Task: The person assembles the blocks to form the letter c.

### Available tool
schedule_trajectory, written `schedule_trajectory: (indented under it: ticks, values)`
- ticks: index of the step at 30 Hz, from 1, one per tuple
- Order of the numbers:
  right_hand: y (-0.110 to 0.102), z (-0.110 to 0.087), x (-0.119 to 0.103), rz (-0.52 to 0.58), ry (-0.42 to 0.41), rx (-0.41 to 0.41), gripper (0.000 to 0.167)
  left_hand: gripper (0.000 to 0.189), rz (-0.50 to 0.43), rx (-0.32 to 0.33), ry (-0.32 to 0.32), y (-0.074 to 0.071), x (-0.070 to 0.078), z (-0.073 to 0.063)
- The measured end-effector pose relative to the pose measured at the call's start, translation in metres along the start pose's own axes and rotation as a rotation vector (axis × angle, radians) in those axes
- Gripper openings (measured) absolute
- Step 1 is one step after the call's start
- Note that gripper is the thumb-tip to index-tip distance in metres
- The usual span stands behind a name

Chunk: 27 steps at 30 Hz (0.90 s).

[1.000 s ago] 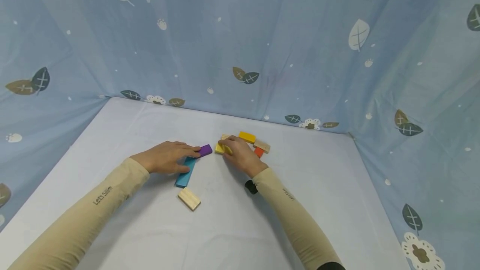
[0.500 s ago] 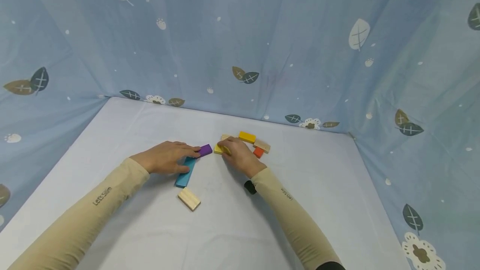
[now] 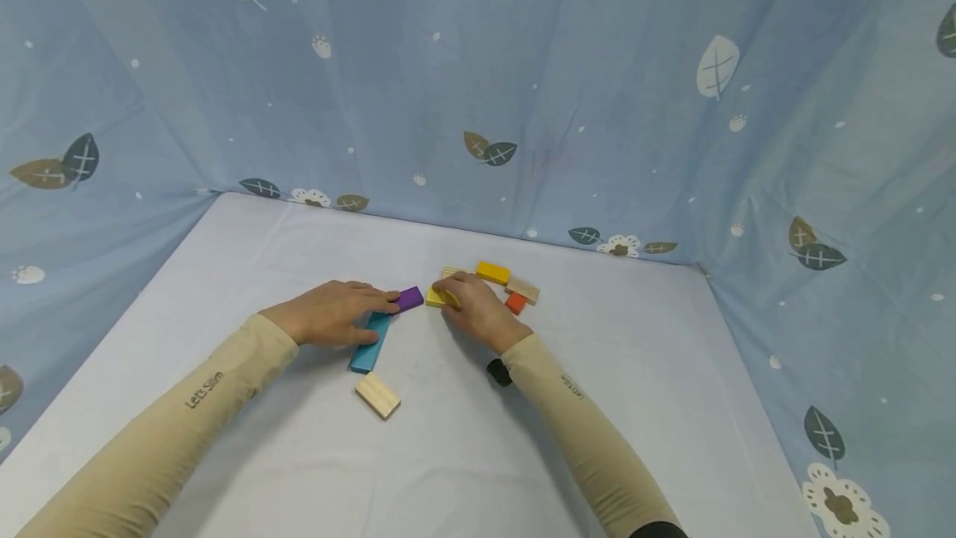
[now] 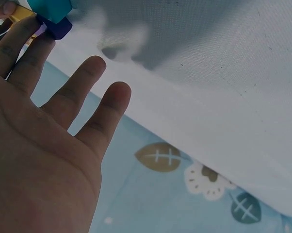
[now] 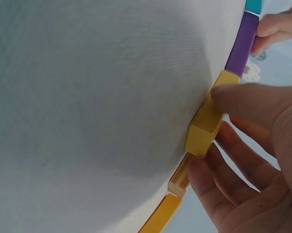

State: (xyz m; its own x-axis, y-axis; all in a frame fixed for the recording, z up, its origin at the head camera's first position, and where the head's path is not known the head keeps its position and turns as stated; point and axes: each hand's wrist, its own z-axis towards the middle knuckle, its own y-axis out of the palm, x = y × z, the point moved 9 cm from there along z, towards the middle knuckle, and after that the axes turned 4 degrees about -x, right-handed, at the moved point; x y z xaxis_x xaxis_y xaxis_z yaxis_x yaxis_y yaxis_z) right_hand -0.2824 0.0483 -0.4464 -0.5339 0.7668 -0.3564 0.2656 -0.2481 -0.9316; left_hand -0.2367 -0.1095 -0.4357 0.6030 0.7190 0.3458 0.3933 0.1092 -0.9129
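My left hand (image 3: 329,314) reaches over a blue block (image 3: 371,349) and a purple block (image 3: 410,299), which lie end to end at an angle. Its fingers are mostly straight; the fingertips touch the purple block and the thumb is at the blue one. A yellow block (image 5: 204,127) is pinched between the thumb and fingers of my right hand (image 3: 481,311). In the right wrist view, yellow meets the end of the purple block (image 5: 242,44). A plain wooden block (image 5: 179,177) follows at its other end, partly hidden by my fingers.
Behind my right hand lie a deeper yellow block (image 3: 494,273), a wooden block (image 3: 523,290) and a red block (image 3: 516,303). Another wooden block (image 3: 377,396) lies nearer, below the blue one. The white tabletop (image 3: 448,471) ends at a blue patterned curtain (image 3: 403,90).
My right hand has shifted very slightly left with the yellow block, toward the purple one. My left hand stays in place.
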Motion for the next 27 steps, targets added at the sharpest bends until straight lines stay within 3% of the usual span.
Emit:
schedule_trajectory:
  ticks: [11, 27]
  values:
    - [-0.025, -0.016, 0.022, 0.108, 0.003, 0.145, 0.043, 0.056, 0.001, -0.02, -0.019, 0.002, -0.003, 0.001]
    - [-0.037, -0.043, 0.039, 0.107, 0.033, 0.205, 0.045, 0.054, -0.002, -0.001, -0.001, 0.001, -0.001, 0.001]
